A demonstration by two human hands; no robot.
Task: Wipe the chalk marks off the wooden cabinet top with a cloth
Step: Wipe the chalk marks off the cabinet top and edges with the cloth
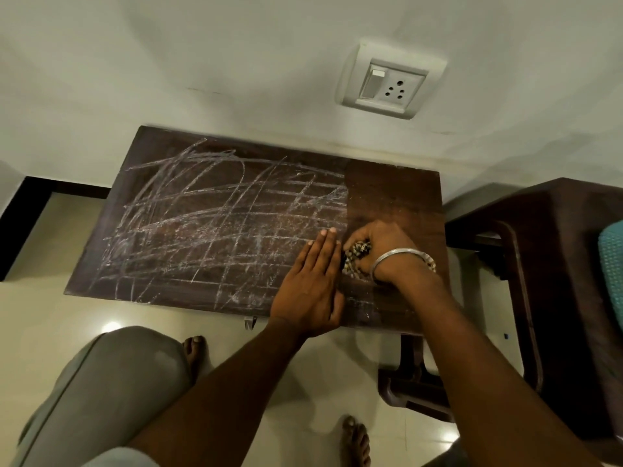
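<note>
The dark wooden cabinet top (pixel 397 193) stands against the wall. White chalk marks (pixel 215 224) criss-cross its left and middle parts, while the right strip looks clean. My right hand (pixel 381 246), with a silver bangle on the wrist, is bunched on a patterned cloth (pixel 357 252) pressed to the wood near the right front. My left hand (pixel 313 284) lies flat, fingers together, palm down on the top just left of the cloth, touching the edge of the chalked area.
A switch and socket plate (pixel 391 79) is on the wall behind. A dark wooden chair (pixel 539 264) with a teal cushion (pixel 612 264) stands close on the right. My knee (pixel 111 382) and bare feet (pixel 355 439) are on the tiled floor in front.
</note>
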